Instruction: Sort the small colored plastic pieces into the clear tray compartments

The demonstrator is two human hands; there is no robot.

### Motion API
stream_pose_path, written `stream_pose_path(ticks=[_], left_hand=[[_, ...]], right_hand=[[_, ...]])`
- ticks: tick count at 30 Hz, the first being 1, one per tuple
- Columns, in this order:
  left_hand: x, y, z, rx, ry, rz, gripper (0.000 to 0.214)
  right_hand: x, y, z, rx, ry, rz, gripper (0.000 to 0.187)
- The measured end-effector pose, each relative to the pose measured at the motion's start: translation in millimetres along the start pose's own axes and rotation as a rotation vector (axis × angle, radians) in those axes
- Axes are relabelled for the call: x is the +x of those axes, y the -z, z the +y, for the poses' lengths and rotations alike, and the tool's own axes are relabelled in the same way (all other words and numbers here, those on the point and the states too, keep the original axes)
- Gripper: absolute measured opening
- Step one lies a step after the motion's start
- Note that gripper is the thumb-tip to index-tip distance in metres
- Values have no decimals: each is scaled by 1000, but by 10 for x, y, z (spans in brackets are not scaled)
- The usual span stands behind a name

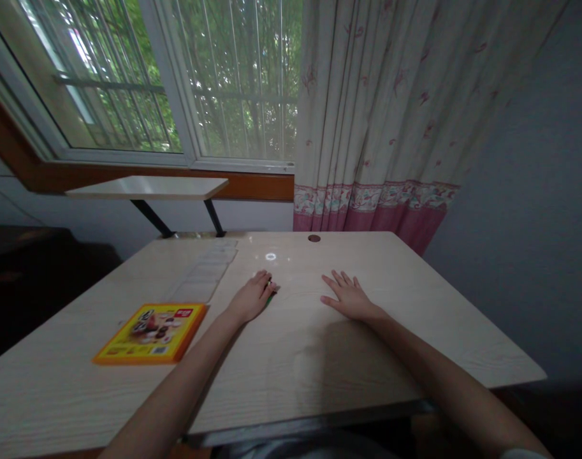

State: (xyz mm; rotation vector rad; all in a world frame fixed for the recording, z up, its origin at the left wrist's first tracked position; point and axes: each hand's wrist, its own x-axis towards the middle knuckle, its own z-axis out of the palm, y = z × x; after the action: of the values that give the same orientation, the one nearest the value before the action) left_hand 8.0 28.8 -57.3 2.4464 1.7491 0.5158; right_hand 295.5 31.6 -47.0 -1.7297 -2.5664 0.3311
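My left hand [252, 298] rests on the light wood-grain table [281, 357] with its fingers close together over a small object [270, 298]. Only a green bit and a dark tip of that object show beside the thumb; the hand hides the rest. To the right, my right hand [347, 298] lies palm down on the tabletop, fingers spread and holding nothing. A flat yellow box [152, 333] with a printed picture and an orange side lies left of my left forearm.
Clear, flat plastic sheeting [199, 274] lies behind the box. A raised white shelf [152, 187] on black legs stands at the back left. Near the rear edge is a round brown cable hole [314, 238]. A window and a patterned curtain [367, 127] are behind the table.
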Motion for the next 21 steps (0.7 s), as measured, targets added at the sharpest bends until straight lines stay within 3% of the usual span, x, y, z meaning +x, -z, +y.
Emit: stream_pose_path(ticks=[8, 11, 16, 21], left_hand=[[-59, -71, 239, -59, -101, -40, 52], [-105, -75, 358, -57, -152, -62, 51], [-170, -78, 550, -44, -199, -60, 48], [-191, -144, 736, -56, -151, -26, 41]], right_hand=[[5, -11, 4, 18, 5, 23, 73], [18, 1, 49, 49, 25, 107, 62], [22, 69, 132, 153, 181, 272, 40], [-12, 110, 101, 209, 200, 284, 34]])
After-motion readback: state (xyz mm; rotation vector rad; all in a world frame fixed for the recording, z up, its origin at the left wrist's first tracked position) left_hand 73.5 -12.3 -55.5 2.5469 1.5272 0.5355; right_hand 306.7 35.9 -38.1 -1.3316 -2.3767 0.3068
